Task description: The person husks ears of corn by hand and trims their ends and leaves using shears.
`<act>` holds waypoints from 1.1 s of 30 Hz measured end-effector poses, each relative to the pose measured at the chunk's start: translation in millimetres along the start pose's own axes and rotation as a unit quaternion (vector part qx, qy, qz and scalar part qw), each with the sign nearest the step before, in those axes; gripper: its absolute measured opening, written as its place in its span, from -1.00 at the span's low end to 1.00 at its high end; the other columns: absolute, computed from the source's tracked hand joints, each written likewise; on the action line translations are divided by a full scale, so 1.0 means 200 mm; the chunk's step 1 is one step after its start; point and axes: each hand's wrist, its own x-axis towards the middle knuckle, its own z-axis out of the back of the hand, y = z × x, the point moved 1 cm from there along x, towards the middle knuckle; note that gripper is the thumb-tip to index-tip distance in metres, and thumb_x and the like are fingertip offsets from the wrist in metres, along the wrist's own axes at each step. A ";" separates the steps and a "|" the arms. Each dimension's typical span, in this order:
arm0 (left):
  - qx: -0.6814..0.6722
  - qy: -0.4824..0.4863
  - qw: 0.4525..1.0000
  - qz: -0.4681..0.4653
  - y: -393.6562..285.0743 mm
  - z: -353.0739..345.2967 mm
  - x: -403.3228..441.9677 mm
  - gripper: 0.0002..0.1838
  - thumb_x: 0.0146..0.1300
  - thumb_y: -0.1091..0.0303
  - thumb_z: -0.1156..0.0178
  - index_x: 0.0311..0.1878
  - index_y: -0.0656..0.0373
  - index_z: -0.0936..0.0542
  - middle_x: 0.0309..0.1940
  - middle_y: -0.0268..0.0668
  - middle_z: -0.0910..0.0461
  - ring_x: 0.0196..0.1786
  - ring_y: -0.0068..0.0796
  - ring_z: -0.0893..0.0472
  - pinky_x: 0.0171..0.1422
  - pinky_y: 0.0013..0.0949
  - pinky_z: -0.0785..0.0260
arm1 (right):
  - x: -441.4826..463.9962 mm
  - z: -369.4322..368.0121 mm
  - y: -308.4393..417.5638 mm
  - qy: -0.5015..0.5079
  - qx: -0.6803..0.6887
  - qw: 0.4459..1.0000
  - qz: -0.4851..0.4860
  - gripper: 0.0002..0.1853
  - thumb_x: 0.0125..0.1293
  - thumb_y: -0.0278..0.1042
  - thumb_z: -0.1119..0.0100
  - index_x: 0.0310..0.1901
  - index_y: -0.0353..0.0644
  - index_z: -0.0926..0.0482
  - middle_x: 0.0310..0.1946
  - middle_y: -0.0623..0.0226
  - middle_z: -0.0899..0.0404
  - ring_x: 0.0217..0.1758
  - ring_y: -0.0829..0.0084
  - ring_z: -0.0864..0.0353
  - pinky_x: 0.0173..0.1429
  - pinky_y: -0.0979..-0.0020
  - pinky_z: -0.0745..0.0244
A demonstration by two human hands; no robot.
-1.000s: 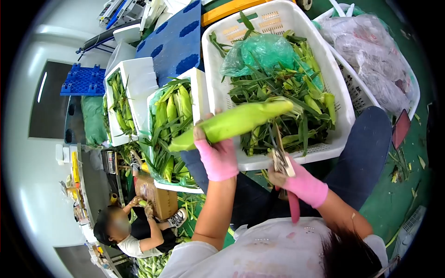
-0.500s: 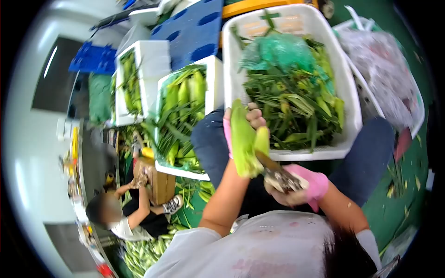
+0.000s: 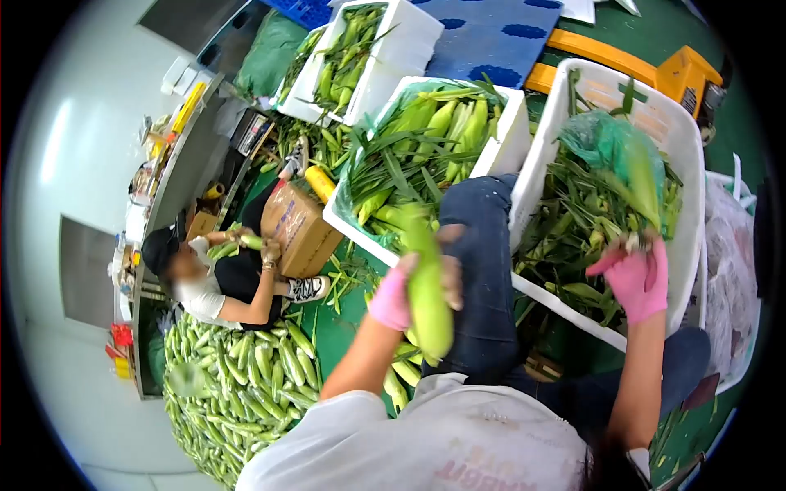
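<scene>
My left hand (image 3: 417,286), in a pink glove with dirty fingers, is closed around a pale green ear of corn (image 3: 430,299). It holds the ear upright beside my left knee, blurred by motion. My right hand (image 3: 634,278), also in a pink glove, is over the near part of a white crate (image 3: 528,196). Its fingers look curled at the base of a blurred green corn husk (image 3: 643,184) that points away from me. No knife shows; the fingertips are partly hidden. Husks and leaves (image 3: 573,204) and a green plastic bag (image 3: 598,139) fill the crate.
Left of the crate stands a foam box (image 3: 503,139) of unpeeled corn, with another foam box (image 3: 401,41) behind. A person (image 3: 246,278) sits by a cardboard box (image 3: 303,229) holding corn. A large corn pile (image 3: 237,393) lies at lower left. A yellow pallet jack (image 3: 679,78) is behind.
The view has swung left. My hands have parted: the left carries the corn leftward, the right has moved out over the crate. The knife seen in my right hand is no longer visible.
</scene>
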 end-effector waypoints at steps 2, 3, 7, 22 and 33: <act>0.152 -0.186 0.966 -0.095 -0.13 0.29 -0.20 -0.19 0.28 -0.07 -0.35 0.43 0.22 -0.32 -0.32 -0.22 -0.54 -0.32 -0.24 -0.62 -0.13 -0.15 -0.57 | -0.12 0.00 -0.15 0.011 0.060 0.996 -0.063 -0.56 0.49 0.07 -0.07 -0.01 -0.22 -0.58 -0.19 0.16 -0.66 -0.05 0.05 -0.65 0.07 -0.31 -0.55; 0.254 -0.252 0.931 -0.068 -0.17 0.49 -0.31 -0.24 0.28 -0.04 -0.35 0.40 0.22 -0.37 -0.29 -0.21 -0.58 -0.27 -0.29 -0.64 -0.12 -0.18 -0.58 | -0.23 -0.10 -0.19 0.066 0.040 0.989 -0.125 -0.58 0.48 0.08 -0.08 0.02 -0.16 -0.58 -0.11 0.14 -0.63 0.00 0.08 -0.61 0.09 -0.25 -0.55; 0.633 -0.376 0.659 0.156 -0.02 1.26 -0.74 -0.26 0.15 -0.06 -0.43 0.30 0.23 -0.53 0.01 -0.08 -0.70 0.01 -0.13 -0.71 0.13 -0.17 -0.56 | -0.54 0.01 -0.45 -0.135 -0.039 0.941 -0.307 -0.51 0.38 -0.11 -0.32 0.21 -0.20 -0.46 -0.09 0.18 -0.61 0.09 0.15 -0.60 0.29 0.07 -0.52; 0.832 -0.379 0.402 0.045 -0.52 1.61 0.54 -0.48 -0.09 0.15 -0.51 -0.10 0.24 -0.58 -0.12 -0.01 -0.66 0.01 0.06 -0.65 0.16 0.02 -0.51 | -0.78 0.05 -0.60 -0.147 -0.120 0.965 -0.182 -0.25 0.25 -0.25 -0.38 0.43 -0.29 -0.32 0.14 0.12 -0.59 0.07 0.31 -0.63 0.11 0.24 -0.60; 0.448 -0.455 0.756 0.145 -0.83 1.08 -0.02 -0.59 0.40 -0.21 -0.19 0.05 -0.12 -0.61 -0.24 -0.40 -0.63 -0.24 -0.51 -0.58 -0.19 -0.23 -0.45 | -0.78 -0.01 -0.41 -0.097 -0.127 0.958 -0.238 -0.60 0.36 0.03 -0.25 -0.23 -0.17 -0.41 -0.58 0.29 -0.52 -0.54 0.48 -0.51 -0.35 0.43 -0.41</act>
